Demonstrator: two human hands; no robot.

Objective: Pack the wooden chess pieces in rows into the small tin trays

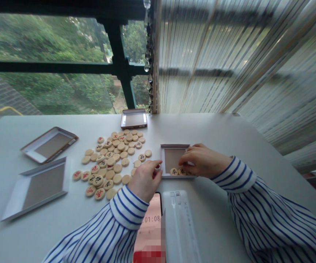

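Note:
Round wooden Chinese chess pieces (pixel 116 157) lie in a loose heap, some with red or black characters facing up. My left hand (pixel 147 179) is closed at the heap's right side, beside the left wall of a shallow open box (pixel 171 155). A small piece with a reddish mark shows partly between its fingertips. Over the box's right half, my right hand (pixel 205 160) reaches in with bent fingers, pinching a piece at the front wall. Two pieces with black characters, one of them a chess piece (pixel 174 171), stand in a row there; the fingers partly hide the row's right end.
A white tray (pixel 66 179) and a brown-rimmed box lid (pixel 77 138) lie at the left. Another lid (pixel 146 122) sits by the window. Near the front are a phone (pixel 151 212) showing a timer and a translucent white case (pixel 179 226). String curtains (pixel 201 54) hang behind the table.

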